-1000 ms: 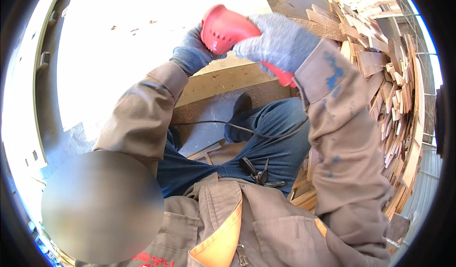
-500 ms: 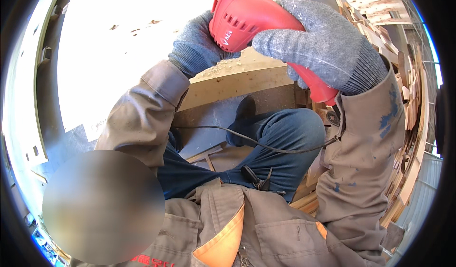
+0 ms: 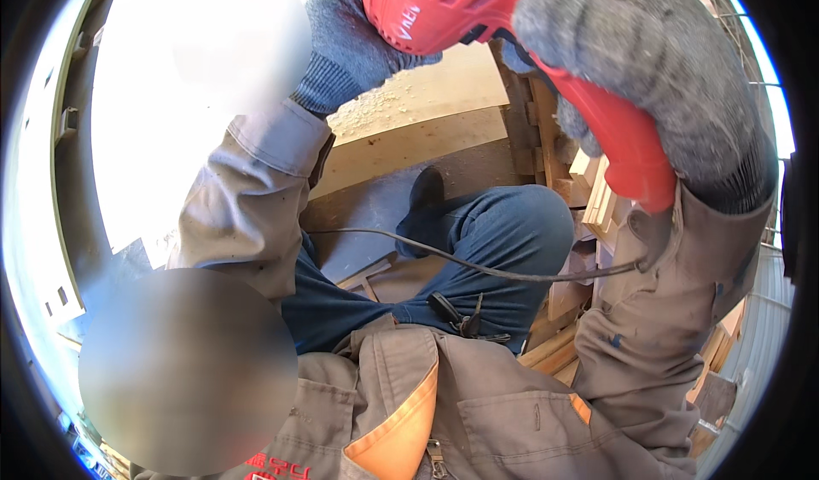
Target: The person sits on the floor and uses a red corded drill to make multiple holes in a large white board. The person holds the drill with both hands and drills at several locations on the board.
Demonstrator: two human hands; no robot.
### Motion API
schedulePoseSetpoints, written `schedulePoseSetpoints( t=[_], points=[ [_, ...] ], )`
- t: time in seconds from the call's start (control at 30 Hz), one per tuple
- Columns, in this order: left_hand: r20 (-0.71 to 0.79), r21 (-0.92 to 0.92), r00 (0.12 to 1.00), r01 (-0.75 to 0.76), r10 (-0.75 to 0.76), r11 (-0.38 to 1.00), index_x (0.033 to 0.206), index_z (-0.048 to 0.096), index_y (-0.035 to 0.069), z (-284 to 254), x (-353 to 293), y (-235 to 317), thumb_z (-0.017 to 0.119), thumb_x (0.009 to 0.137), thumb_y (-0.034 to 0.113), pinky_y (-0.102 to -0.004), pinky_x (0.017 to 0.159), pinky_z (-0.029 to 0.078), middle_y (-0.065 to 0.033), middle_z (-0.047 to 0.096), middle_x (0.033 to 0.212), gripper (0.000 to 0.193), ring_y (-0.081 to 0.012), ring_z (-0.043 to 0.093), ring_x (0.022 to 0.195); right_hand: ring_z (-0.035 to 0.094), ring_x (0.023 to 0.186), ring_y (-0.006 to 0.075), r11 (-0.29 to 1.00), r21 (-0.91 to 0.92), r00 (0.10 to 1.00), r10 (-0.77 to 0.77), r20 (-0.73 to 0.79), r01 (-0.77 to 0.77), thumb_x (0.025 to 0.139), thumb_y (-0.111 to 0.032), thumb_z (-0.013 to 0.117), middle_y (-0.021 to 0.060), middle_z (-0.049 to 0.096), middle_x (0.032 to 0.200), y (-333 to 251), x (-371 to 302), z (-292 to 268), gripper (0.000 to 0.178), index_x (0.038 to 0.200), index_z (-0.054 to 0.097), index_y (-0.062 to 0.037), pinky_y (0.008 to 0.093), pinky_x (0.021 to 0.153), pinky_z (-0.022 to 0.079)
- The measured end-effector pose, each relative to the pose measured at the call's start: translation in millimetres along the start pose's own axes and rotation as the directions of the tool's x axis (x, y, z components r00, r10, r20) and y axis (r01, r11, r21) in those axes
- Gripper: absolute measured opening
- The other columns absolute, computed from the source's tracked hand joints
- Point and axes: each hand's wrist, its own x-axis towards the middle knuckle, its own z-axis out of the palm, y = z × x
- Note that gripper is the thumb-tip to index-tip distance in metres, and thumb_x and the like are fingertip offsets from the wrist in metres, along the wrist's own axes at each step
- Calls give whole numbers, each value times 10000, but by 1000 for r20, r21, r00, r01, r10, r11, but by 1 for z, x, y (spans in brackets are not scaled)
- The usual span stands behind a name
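A red corded power tool, drill-like with vent slots in its housing, is held up at the top of the view. My right hand, in a grey knit glove, wraps round its red handle. My left hand, gloved the same way, is closed against the left side of the housing, its fingers partly behind it. The tool's upper part runs past the picture's top edge, so its working end is out of sight. A dark cord leads from beside my right cuff leftward across my legs.
Beyond my knees lies a broad pale board, with sawdust scattered along its near part; much of it is glare-white. Wood strips are stacked at the right. A wire fence borders the far right. My bent leg is below the tool.
The tool's handle and my right hand have swung right and toward me, showing more of the handle. The housing and my left hand have risen slightly. The cord has shifted rightward.
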Motion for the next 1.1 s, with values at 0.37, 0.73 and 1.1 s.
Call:
schedulePoseSetpoints(
  t=[0.37,0.73,1.1],
  points=[
    [76,-143,997,-22,34,989,1178,636,29,79,19,-49,893,702,275,-336,936,530,-107,705,1121,594,-196,674,1039,654,700,163,989,111,993,104,-50,-98,923,-320,643,102,642,932,51,-4,-4,542,1381,493,-71,291,583,575],
    [190,174,981,10,-43,985,1141,650,19,94,52,-69,939,597,391,-338,889,541,-109,718,1059,720,-203,683,981,656,713,164,978,187,988,111,-107,-89,926,-316,639,102,643,938,79,-2,-13,527,1369,499,-66,289,587,577],
    [233,189,970,20,-65,982,1163,636,8,107,63,-83,947,595,359,-341,910,538,-112,709,1093,736,-200,674,1000,657,726,164,973,225,985,94,-144,-60,929,-312,634,102,644,944,98,-3,-16,512,1357,506,-61,286,592,579]
  ],
)
